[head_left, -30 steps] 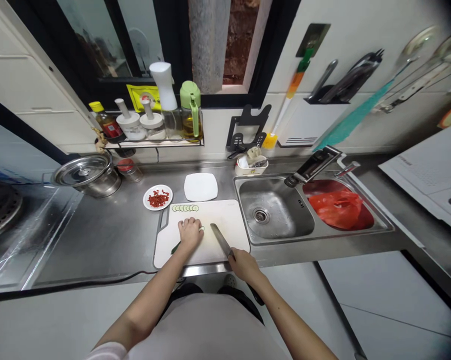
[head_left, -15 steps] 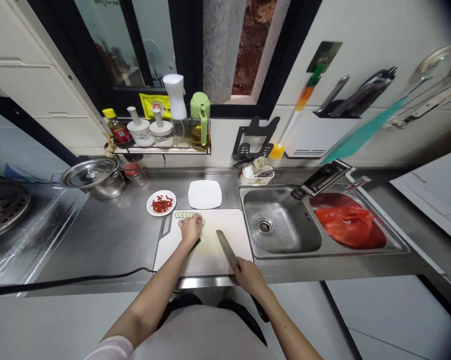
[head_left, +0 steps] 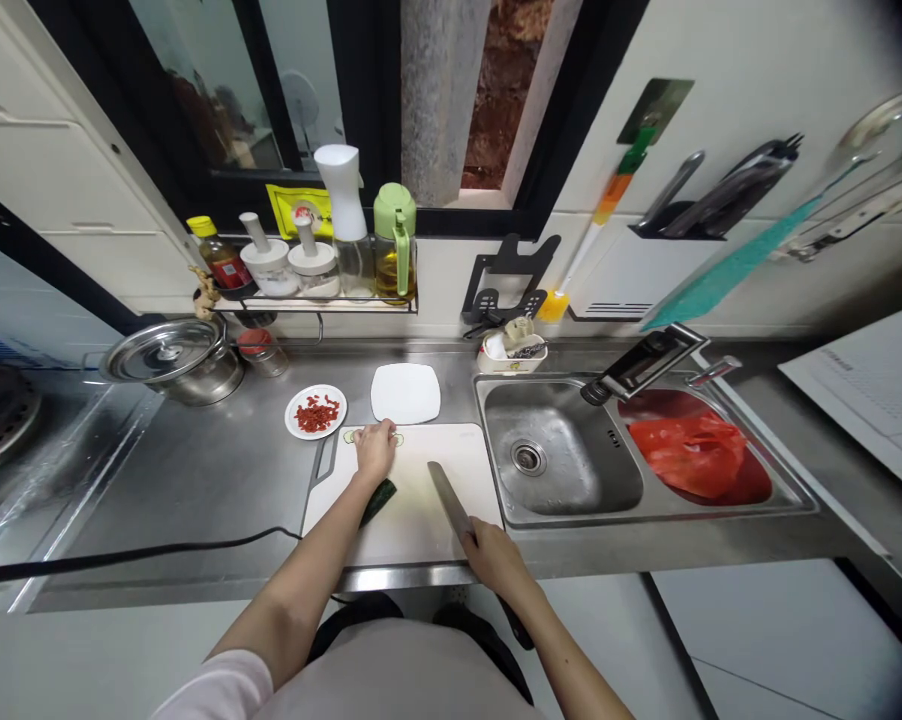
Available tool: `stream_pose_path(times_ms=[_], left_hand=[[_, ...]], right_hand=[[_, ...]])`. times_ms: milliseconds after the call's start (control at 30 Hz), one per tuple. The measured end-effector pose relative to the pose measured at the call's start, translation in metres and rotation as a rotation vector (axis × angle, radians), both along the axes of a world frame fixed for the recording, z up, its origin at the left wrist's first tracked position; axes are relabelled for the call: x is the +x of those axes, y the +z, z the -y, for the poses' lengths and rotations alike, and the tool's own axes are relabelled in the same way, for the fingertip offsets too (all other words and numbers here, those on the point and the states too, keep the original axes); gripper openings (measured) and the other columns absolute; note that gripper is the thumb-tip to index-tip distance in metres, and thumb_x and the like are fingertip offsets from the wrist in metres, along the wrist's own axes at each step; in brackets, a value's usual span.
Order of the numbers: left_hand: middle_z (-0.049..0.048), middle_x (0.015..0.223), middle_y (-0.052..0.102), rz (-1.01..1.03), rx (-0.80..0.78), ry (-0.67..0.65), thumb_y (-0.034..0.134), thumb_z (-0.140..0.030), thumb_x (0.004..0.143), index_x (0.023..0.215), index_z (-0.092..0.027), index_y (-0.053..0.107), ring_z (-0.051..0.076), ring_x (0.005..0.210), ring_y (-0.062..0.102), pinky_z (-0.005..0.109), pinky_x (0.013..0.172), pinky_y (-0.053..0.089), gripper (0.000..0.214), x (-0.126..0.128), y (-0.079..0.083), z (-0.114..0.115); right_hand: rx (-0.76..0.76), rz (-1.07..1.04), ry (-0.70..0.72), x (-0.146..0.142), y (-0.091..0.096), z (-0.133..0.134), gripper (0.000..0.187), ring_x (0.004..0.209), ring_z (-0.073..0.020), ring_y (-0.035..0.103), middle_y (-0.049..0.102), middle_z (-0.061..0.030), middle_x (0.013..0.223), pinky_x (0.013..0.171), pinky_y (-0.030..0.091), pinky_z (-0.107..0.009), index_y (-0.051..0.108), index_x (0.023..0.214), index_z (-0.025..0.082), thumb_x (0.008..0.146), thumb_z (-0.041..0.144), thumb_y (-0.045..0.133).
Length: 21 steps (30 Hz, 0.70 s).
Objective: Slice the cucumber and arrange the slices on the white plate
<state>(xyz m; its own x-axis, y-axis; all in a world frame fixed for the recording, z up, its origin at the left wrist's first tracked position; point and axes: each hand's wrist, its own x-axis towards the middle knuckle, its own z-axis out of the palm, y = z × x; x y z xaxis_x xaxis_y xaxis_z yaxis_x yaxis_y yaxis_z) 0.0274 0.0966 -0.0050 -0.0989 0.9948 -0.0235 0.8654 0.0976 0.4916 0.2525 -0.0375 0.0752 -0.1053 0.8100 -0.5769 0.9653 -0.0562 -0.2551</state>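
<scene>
Across the top of the white cutting board (head_left: pixel 436 535) lies a row of thin cucumber slices (head_left: pixel 348 437). My left hand (head_left: pixel 376 450) is over the middle of that row with its fingers bent around the slices, so only the ends of the row show. A dark green piece of cucumber (head_left: pixel 380 498) rests on the board, partly under my left forearm. My right hand (head_left: pixel 490 553) grips a kitchen knife (head_left: pixel 449 498); its blade points up and left over the right half of the board.
Behind the board are a plate of chopped red bits (head_left: pixel 292 418) and a white square plate (head_left: pixel 406 392). To the right is a steel sink (head_left: pixel 571 505) with a red bag (head_left: pixel 691 452). A lidded pot (head_left: pixel 211 380) and a black cord (head_left: pixel 158 550) are at left.
My left hand has shifted slightly away from me and closed over the row of slices. More of the dark cucumber piece shows. My right hand and the knife have barely moved.
</scene>
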Motion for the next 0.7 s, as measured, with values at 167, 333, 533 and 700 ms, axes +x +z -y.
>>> stream_pose_path(times_ms=[167, 333, 533, 700], left_hand=[[0.0094, 0.098, 0.064, -0.078, 0.039, 0.008, 0.053, -0.027, 0.085, 0.086, -0.022, 0.067, 0.027, 0.098, 0.050, 0.041, 0.087, 0.029, 0.015, 0.000, -0.001, 0.002], [0.0098, 0.101, 0.061, -0.093, 0.060, 0.028, 0.053, -0.030, 0.085, 0.083, -0.023, 0.069, 0.029, 0.101, 0.047, 0.044, 0.088, 0.029, 0.018, 0.000, -0.005, 0.001], [0.0093, 0.101, 0.060, -0.018, 0.055, 0.097, 0.054, -0.030, 0.084, 0.085, -0.024, 0.069, 0.029, 0.103, 0.047, 0.045, 0.091, 0.030, 0.017, -0.001, -0.006, 0.000], [0.0070, 0.100, 0.059, 0.084, 0.107, 0.243, 0.054, -0.032, 0.085, 0.093, -0.026, 0.067, 0.027, 0.103, 0.051, 0.043, 0.092, 0.034, 0.017, -0.010, 0.001, 0.013]], right_hand=[[-0.024, 0.001, 0.006, 0.000, -0.001, -0.004, 0.031, 0.095, -0.0198, 0.062, 0.069, -0.0070, 0.098, 0.071, 0.036, -0.025, 0.061, 0.105, 0.020, 0.090, 0.027, 0.035], [-0.026, 0.010, -0.002, -0.002, -0.003, -0.006, 0.031, 0.096, -0.0201, 0.062, 0.068, -0.0077, 0.099, 0.072, 0.036, -0.025, 0.061, 0.106, 0.021, 0.090, 0.027, 0.035], [-0.016, 0.006, 0.007, -0.003, -0.004, -0.007, 0.034, 0.099, -0.0206, 0.061, 0.068, -0.0081, 0.101, 0.074, 0.036, -0.027, 0.061, 0.107, 0.020, 0.090, 0.027, 0.033], [-0.020, 0.000, 0.022, -0.004, -0.004, -0.010, 0.032, 0.100, -0.0201, 0.061, 0.068, -0.0074, 0.104, 0.073, 0.036, -0.026, 0.061, 0.106, 0.021, 0.090, 0.026, 0.033]])
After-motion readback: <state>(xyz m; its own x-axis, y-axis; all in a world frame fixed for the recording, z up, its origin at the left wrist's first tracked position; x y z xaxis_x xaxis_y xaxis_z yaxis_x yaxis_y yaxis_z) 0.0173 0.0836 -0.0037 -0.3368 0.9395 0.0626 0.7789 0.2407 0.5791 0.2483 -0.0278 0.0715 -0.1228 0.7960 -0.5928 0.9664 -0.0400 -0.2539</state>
